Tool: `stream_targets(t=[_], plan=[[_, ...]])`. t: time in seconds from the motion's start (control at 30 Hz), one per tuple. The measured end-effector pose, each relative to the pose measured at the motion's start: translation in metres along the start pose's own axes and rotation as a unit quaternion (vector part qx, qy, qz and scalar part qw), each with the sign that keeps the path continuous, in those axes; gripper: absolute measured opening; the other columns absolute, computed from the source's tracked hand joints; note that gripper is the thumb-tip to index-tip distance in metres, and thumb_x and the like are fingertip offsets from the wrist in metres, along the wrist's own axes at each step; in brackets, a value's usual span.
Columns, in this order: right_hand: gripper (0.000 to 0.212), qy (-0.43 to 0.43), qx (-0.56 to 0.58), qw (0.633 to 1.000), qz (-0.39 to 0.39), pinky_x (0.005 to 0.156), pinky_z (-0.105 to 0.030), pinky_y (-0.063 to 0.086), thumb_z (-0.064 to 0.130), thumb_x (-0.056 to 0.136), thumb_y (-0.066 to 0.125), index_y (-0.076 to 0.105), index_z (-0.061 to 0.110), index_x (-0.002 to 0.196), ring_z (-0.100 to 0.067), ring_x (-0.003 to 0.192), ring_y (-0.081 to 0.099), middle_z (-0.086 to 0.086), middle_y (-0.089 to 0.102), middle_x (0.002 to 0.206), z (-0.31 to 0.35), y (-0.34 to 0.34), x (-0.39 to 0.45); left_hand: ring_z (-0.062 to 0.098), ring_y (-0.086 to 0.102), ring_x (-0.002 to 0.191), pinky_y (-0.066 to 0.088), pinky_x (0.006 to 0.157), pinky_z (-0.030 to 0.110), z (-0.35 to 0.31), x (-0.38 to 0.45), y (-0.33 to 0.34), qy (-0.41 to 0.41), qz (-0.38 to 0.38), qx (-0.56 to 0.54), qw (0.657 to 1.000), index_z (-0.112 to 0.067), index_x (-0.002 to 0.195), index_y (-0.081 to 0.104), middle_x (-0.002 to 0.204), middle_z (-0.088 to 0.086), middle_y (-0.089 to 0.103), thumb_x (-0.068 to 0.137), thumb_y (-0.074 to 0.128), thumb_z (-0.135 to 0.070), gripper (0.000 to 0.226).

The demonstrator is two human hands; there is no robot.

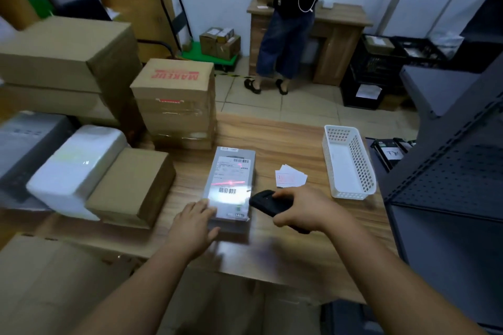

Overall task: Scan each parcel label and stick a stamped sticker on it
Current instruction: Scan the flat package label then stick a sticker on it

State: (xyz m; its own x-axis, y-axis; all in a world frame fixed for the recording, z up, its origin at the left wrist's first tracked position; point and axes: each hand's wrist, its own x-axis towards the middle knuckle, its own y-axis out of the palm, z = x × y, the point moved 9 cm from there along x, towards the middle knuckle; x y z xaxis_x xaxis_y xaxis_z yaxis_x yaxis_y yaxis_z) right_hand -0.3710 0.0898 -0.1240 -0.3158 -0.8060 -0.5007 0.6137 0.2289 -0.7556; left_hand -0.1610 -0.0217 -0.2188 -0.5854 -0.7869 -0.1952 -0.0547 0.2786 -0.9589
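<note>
A grey parcel [231, 171] with a white shipping label lies flat in the middle of the wooden table [285, 139]. A red scan line and a bright light patch fall across the label's lower barcode. My left hand [194, 223] rests with straight fingers on the parcel's near left corner. My right hand [302, 209] grips a black handheld scanner [265, 201], its head pointed left at the label. A few white stickers [290, 178] with red stamp marks lie on the table to the right of the parcel.
A white perforated basket [348, 160] stands at the table's right. Cardboard boxes [174, 100], a brown box [133, 185] and a white wrapped parcel [79, 166] crowd the left side. Dark metal shelving [449, 171] rises on the right. A person [288, 22] stands at a far desk.
</note>
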Motion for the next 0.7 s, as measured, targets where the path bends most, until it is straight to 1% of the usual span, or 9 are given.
stream_targets(t=[0.07, 0.17, 0.23, 0.3, 0.37, 0.47, 0.53, 0.57, 0.7], plan=[[0.063, -0.008, 0.014, 0.999, 0.032, 0.063, -0.024, 0.056, 0.036, 0.069, 0.073, 0.057, 0.045, 0.129, -0.009, 0.078, 0.063, 0.010, 0.058, 0.098, 0.015, -0.002, -0.014, 0.021, 0.031, 0.139, 0.032, 0.110, 0.037, 0.003, 0.001, 0.003, -0.006, 0.014, -0.014, 1.000, -0.030, 0.143, 0.042, 0.157, -0.005, 0.026, 0.093, 0.054, -0.048, 0.055], [0.061, -0.012, 0.001, 0.999, 0.051, 0.065, -0.025, 0.056, 0.035, 0.072, 0.072, 0.056, 0.043, 0.130, -0.008, 0.076, 0.062, 0.014, 0.055, 0.093, 0.025, -0.006, -0.025, 0.021, 0.033, 0.137, 0.034, 0.108, 0.036, 0.004, 0.002, 0.005, -0.008, 0.020, -0.030, 0.999, -0.032, 0.142, 0.042, 0.157, -0.006, 0.025, 0.093, 0.053, -0.048, 0.053], [0.059, -0.011, -0.005, 0.998, 0.069, 0.059, -0.020, 0.050, 0.035, 0.074, 0.072, 0.056, 0.042, 0.129, -0.007, 0.074, 0.059, 0.015, 0.054, 0.092, 0.024, -0.008, -0.028, 0.020, 0.033, 0.136, 0.035, 0.108, 0.036, 0.004, 0.003, 0.005, -0.010, 0.023, -0.035, 0.999, -0.032, 0.141, 0.042, 0.156, -0.006, 0.025, 0.093, 0.053, -0.048, 0.052], [0.057, -0.005, 0.003, 0.997, 0.080, 0.058, -0.020, 0.046, 0.037, 0.074, 0.073, 0.056, 0.043, 0.128, -0.005, 0.077, 0.058, 0.013, 0.056, 0.097, 0.016, -0.009, -0.026, 0.020, 0.033, 0.136, 0.035, 0.108, 0.036, 0.005, 0.003, 0.004, -0.009, 0.023, -0.034, 0.999, -0.033, 0.139, 0.044, 0.155, -0.006, 0.027, 0.092, 0.053, -0.049, 0.050], [0.057, 0.008, 0.029, 0.997, 0.068, 0.064, -0.023, 0.047, 0.039, 0.073, 0.073, 0.056, 0.044, 0.127, -0.006, 0.084, 0.059, 0.009, 0.059, 0.109, 0.002, -0.012, -0.017, 0.019, 0.032, 0.136, 0.033, 0.109, 0.036, 0.005, 0.005, 0.002, -0.005, 0.013, -0.033, 0.999, -0.033, 0.136, 0.047, 0.153, -0.006, 0.032, 0.092, 0.053, -0.050, 0.048], [0.063, 0.032, 0.031, 0.999, -0.001, 0.078, -0.028, 0.051, 0.043, 0.070, 0.071, 0.052, 0.047, 0.130, -0.012, 0.095, 0.060, 0.004, 0.058, 0.119, -0.038, -0.008, 0.012, 0.019, 0.032, 0.138, 0.029, 0.112, 0.036, -0.003, 0.008, -0.004, 0.005, -0.023, -0.056, 0.998, -0.031, 0.141, 0.046, 0.152, -0.003, 0.036, 0.093, 0.053, -0.051, 0.052], [0.070, 0.047, -0.036, 0.997, -0.044, 0.097, -0.034, 0.042, 0.048, 0.071, 0.070, 0.046, 0.048, 0.136, -0.021, 0.117, 0.050, -0.001, 0.051, 0.127, -0.069, 0.009, 0.032, 0.019, 0.031, 0.140, 0.027, 0.113, 0.036, -0.010, 0.010, -0.007, 0.014, -0.043, -0.065, 0.997, -0.030, 0.144, 0.044, 0.153, -0.002, 0.036, 0.094, 0.051, -0.052, 0.055], [0.071, 0.053, -0.056, 0.995, -0.055, 0.101, -0.035, 0.036, 0.049, 0.072, 0.069, 0.044, 0.048, 0.139, -0.024, 0.124, 0.043, -0.003, 0.046, 0.129, -0.082, 0.021, 0.038, 0.019, 0.031, 0.140, 0.027, 0.113, 0.037, -0.015, 0.012, -0.007, 0.019, -0.047, -0.066, 0.997, -0.030, 0.144, 0.044, 0.153, -0.002, 0.037, 0.094, 0.050, -0.054, 0.055], [0.074, 0.062, -0.062, 0.994, -0.065, 0.103, -0.037, 0.031, 0.049, 0.074, 0.068, 0.039, 0.047, 0.142, -0.025, 0.127, 0.034, -0.001, 0.038, 0.136, -0.123, 0.067, 0.059, 0.026, 0.042, 0.134, 0.034, 0.107, 0.041, -0.027, 0.021, -0.005, 0.037, -0.056, -0.066, 0.996, -0.026, 0.135, 0.056, 0.146, 0.002, 0.047, 0.082, 0.031, -0.067, 0.072]])
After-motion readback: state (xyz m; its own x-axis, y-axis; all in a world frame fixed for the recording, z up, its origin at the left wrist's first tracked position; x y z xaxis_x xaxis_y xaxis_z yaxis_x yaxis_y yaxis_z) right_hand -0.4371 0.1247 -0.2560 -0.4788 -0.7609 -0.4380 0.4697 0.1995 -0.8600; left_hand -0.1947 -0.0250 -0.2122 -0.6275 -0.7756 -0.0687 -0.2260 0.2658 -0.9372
